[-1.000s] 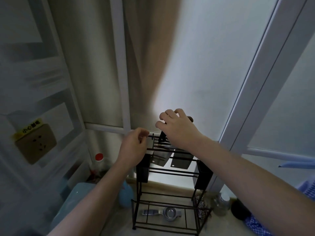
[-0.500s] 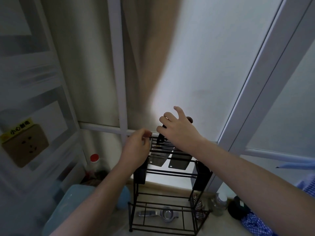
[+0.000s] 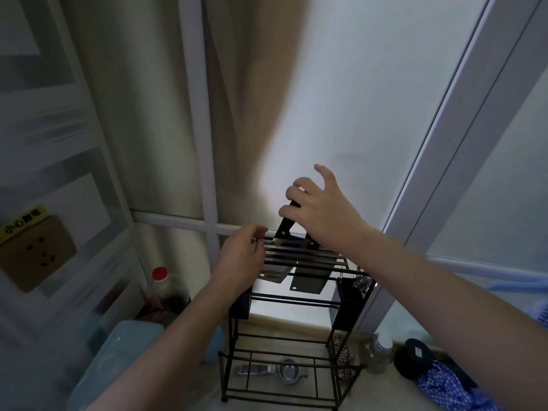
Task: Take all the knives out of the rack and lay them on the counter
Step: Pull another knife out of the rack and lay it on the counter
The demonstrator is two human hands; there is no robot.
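From the head view, we have our right hand (image 3: pixel 321 213) curled over the black handle of the left knife (image 3: pixel 284 225), fingers partly closed, little finger raised; a firm grip we cannot confirm. Our left hand (image 3: pixel 243 259) steadies the rack (image 3: pixel 296 298) by its top rail, fingers loosely bent. A second knife (image 3: pixel 308 281) hangs just beside. We judge the first pull under way; next calls for lifting straight up clear of the bars, then to the bench.

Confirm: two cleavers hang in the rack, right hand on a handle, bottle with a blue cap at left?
Cap is wrong: the head view shows the bottle with a red cap. Two cleavers hang in the rack, right hand on a handle.
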